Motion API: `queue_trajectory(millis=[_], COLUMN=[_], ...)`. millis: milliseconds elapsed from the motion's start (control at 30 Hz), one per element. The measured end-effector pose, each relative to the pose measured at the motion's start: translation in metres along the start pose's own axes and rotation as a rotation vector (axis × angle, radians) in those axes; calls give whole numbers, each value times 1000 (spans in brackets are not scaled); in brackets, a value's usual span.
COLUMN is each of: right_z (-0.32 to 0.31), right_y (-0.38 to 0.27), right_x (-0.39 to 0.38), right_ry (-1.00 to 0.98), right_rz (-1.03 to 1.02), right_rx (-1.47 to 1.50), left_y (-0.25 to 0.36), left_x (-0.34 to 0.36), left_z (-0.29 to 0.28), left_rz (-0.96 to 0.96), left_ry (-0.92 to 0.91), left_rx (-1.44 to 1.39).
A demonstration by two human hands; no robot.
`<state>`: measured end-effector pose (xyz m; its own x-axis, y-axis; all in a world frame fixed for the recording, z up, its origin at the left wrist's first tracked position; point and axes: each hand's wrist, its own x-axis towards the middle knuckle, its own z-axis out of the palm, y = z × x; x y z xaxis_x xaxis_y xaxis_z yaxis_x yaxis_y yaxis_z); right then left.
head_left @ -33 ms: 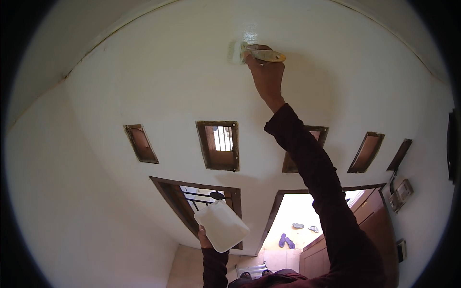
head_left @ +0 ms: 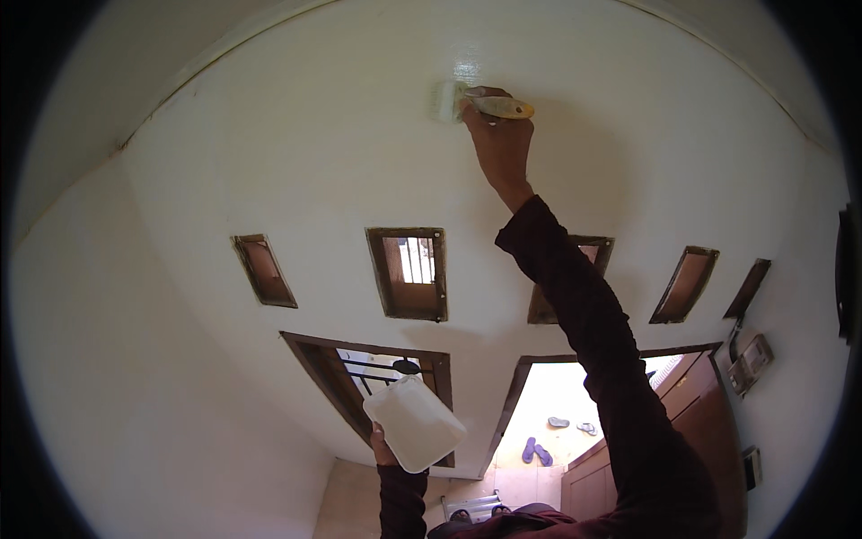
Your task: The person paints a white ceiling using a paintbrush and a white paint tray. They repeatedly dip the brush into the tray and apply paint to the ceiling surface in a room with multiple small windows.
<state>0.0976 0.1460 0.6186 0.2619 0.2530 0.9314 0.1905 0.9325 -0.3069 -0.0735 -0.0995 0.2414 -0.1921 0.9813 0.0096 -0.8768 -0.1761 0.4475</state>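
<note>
High on the cream wall (head_left: 314,162), my right hand (head_left: 499,135) is closed round a paintbrush (head_left: 503,107) with a yellowish-tipped handle. The brush's pale bristles touch the wall, and a wet, shiny patch shows just above them. Lower down, my left hand (head_left: 382,446) grips a white plastic tub (head_left: 415,424) by its left side. The tub is tilted, and most of the left fingers are hidden behind it. Whether paint lies in the tub I cannot tell.
Several brown-framed vent openings (head_left: 407,273) cross the wall. Below them are a barred window (head_left: 314,359) and an open doorway (head_left: 539,395) with a wooden door (head_left: 678,431). Ladder steps (head_left: 485,503) stand under me. Purple slippers (head_left: 536,451) lie outside; a meter box (head_left: 751,364) hangs at right.
My right hand and the brush have shifted very slightly down and to the right along the wall. The left hand and the tub stay where they were.
</note>
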Motion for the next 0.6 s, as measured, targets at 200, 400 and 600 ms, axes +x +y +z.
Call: queue_trajectory(millis=[200,400,600], right_z=[-76,-145,-148], right_y=[20,14,-16], right_x=[4,11,54], right_ry=[131,219,308], right_rz=[-27,-49,-442], right_rx=[-215,-354,-668], left_y=[-2,-5,-5], left_x=[8,16,17], left_z=[5,-2,-12], left_rz=[41,29,16], left_ry=[-32,-83,-156], left_rx=[66,88,160])
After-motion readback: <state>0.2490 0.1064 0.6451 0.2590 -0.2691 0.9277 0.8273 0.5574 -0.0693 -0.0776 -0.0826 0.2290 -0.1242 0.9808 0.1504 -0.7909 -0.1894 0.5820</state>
